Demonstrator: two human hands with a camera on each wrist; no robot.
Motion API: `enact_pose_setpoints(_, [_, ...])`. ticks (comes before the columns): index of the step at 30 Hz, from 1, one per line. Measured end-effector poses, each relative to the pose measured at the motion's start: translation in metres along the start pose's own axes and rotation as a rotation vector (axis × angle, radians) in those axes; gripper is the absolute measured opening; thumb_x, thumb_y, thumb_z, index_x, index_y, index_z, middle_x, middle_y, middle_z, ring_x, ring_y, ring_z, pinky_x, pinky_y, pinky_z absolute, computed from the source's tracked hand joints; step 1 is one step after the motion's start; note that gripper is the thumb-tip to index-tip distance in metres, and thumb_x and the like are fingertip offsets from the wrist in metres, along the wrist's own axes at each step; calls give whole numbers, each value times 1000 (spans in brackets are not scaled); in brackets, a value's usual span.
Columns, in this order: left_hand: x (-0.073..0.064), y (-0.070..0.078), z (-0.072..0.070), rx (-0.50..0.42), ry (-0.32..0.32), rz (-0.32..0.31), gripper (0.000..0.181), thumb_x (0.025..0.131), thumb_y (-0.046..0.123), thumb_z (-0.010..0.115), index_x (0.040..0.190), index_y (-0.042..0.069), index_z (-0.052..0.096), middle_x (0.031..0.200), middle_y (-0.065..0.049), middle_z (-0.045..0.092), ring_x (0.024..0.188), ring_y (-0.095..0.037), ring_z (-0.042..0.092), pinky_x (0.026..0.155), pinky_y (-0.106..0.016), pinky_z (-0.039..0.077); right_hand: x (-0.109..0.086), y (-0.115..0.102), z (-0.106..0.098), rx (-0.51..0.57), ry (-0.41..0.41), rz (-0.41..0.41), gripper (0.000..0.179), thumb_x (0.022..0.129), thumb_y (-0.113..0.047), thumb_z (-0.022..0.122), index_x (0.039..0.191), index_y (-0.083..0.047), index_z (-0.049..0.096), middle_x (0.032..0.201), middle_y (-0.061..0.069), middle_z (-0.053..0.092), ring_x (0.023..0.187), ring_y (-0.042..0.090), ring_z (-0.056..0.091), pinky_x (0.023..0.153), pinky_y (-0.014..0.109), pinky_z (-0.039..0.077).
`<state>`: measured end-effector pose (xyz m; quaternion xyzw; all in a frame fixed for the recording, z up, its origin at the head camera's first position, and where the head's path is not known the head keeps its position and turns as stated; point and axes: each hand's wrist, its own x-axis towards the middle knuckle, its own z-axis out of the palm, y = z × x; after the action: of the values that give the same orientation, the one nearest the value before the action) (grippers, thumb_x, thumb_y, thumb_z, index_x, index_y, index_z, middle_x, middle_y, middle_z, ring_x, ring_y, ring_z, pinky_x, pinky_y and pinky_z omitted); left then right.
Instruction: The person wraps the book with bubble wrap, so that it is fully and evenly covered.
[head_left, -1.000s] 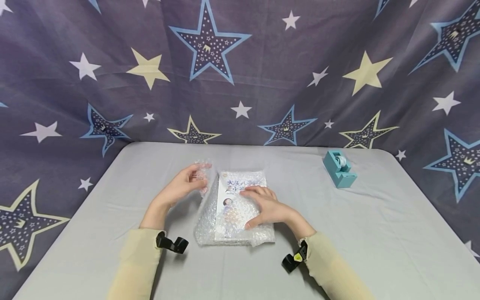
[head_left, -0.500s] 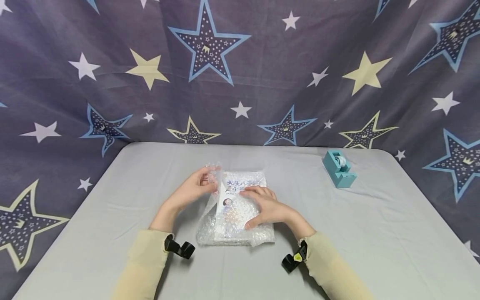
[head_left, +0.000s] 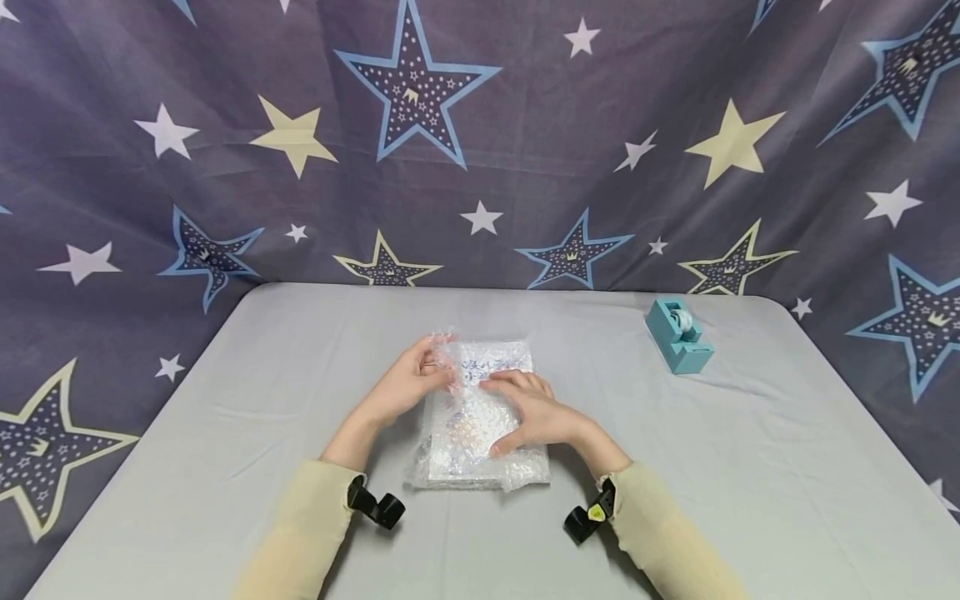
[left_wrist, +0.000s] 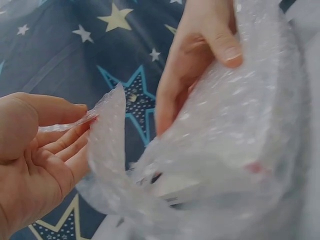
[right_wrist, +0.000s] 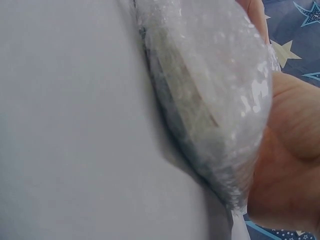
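In the head view, both forearms reach in from the near edge of the desk (head_left: 225, 492) and angle inward, cream sleeves (head_left: 296, 533) ending at the wrists, each with a small black camera (head_left: 377, 507) strapped on. The left hand (head_left: 411, 377) comes in from the left with its wrist lifted toward the far end, thumb and fingers clamped on the upper part of a clear flap of bubble wrap (head_left: 442, 467), which they hold up over the left side of a white-covered book (head_left: 476, 425). The book lies flat near the middle of the desk, between the two hands, with the wrap over it blurring its cover print. The right hand (head_left: 528, 414) crosses from the right, its grip apart: thumb and fingers are spread, fingertips toward the upper cover, thumb lower down, resting on the wrapped surface. A teal tape dispenser (head_left: 678, 337) stands toward the far right, well apart from both hands, before a dark star-patterned curtain (head_left: 525, 175). In the left wrist view, the left thumb and fingers pinch the thin edge of the flap, palm turned upward in the picture, while the right thumb lies along the wrapped package. In the right wrist view, the right palm sits just beside the bulging wrap; its fingertips are hidden there.
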<state>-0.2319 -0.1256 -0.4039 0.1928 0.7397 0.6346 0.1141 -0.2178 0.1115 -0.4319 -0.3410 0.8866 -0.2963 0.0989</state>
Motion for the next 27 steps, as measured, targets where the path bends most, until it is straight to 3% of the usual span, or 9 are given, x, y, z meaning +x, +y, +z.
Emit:
enact_pose_setpoints(5, [3, -5, 9, -9, 63, -21, 57, 83, -1, 56, 136, 8, 36, 100, -16, 58, 77, -14, 63, 77, -40, 51, 0, -1, -1, 2, 2, 1, 93, 62, -43, 78, 139, -12, 36, 143, 13, 28, 130, 34, 20, 103, 56, 13])
enact_pose_setpoints(10, [6, -10, 16, -44, 75, -24, 58, 83, -3, 55, 136, 7, 35, 97, -13, 58, 75, -12, 62, 76, -45, 50, 0, -2, -2, 13, 1, -3, 93, 62, -42, 78, 139, -11, 35, 143, 12, 28, 130, 33, 20, 104, 55, 12])
enact_pose_setpoints(23, [8, -20, 30, -39, 19, -60, 61, 81, -6, 51, 138, 8, 32, 105, -20, 54, 77, -14, 59, 71, -29, 50, 0, -2, -2, 11, -6, 19, 92, 63, -42, 78, 139, -11, 36, 143, 13, 28, 131, 34, 19, 104, 56, 11])
enact_pose_setpoints(27, [7, -23, 32, -27, 8, -54, 61, 82, -5, 52, 137, 8, 33, 99, -16, 54, 76, -13, 57, 69, -25, 50, 0, -2, -2, 0, -11, 21, 92, 63, -42, 78, 139, -11, 35, 143, 12, 28, 131, 34, 19, 104, 57, 11])
